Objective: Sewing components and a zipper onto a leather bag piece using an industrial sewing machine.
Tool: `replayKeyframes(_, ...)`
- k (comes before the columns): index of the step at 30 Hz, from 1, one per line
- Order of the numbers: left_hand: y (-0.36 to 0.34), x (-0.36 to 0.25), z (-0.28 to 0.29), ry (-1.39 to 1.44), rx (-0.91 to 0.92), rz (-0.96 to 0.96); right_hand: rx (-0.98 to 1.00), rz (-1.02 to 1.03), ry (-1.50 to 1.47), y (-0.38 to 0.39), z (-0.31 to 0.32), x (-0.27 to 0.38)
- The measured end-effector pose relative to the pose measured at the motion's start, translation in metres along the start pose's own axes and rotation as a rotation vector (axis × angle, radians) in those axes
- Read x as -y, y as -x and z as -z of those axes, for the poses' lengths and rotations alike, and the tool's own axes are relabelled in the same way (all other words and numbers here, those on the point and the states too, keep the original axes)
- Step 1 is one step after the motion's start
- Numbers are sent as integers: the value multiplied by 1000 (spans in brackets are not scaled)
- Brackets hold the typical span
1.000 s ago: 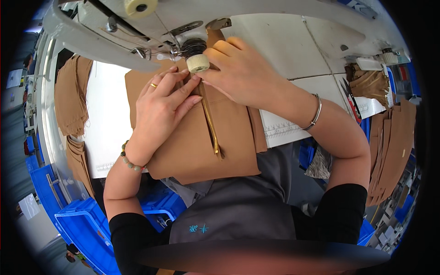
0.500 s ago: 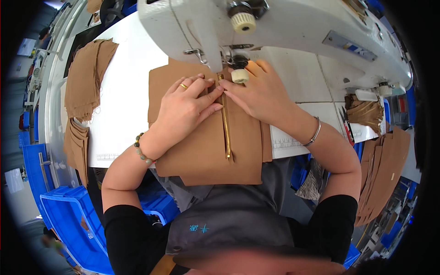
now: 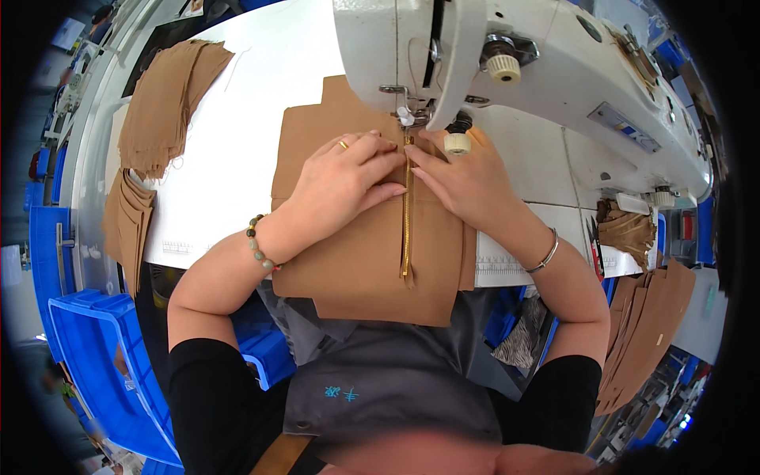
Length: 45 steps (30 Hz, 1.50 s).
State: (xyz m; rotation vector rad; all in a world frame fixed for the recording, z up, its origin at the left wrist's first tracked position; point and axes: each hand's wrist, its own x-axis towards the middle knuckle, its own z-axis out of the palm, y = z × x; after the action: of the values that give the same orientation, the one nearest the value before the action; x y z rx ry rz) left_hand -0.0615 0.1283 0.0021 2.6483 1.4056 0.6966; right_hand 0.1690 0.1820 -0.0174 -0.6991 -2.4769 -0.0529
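Note:
A brown fabric panel [image 3: 360, 273] lies on the white sewing table beneath the sewing machine's needle area [image 3: 412, 117]. Down its middle runs a gold metal zipper [image 3: 408, 226], set in a slit, with its upper end close to the presser foot. My left hand [image 3: 342, 178] rests palm down on the panel left of the zipper, fingers stretched out and their tips beside the teeth. On the zipper's right side, my right hand [image 3: 467, 176] lies on the cloth with extended fingers near the teeth. A machine knob [image 3: 457, 143] partly hides its fingers.
Stacked brown cloth pieces [image 3: 162, 111] lie at the table's left, and brown panels [image 3: 645, 332] hang at the right. Red-handled scissors [image 3: 594, 247] and a bundle of brown strips [image 3: 625, 231] are at the right edge. A blue bin [image 3: 107, 309] stands lower left.
The whole view has shifted, so the machine and panel appear farther right. Both hands stay beside the zipper, with little visible change in their position on the cloth.

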Motion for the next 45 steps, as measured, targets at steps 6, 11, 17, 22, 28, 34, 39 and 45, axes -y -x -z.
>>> replayKeyframes(6,-6,12,-1,-53,0,-8,56,10,-23,0,3,1)
replayKeyframes(11,-9,14,0,-67,53,-36,67,7,-32,1,5,1)
replayKeyframes(17,-10,14,0,-99,51,-44,82,17,-3,0,7,1)
replayKeyframes(22,-10,15,-2,-101,65,-35,85,17,12,-1,8,1)
replayKeyframes(28,-11,15,-1,-111,58,-29,78,33,34,-2,9,0)
replayKeyframes(34,-10,16,-1,-86,24,0,121,4,49,0,10,1)
replayKeyframes(39,-9,19,-9,-73,-37,-5,190,-31,76,3,11,1)
replayKeyframes(45,-12,24,-7,-9,-170,87,122,-8,17,-2,9,0)
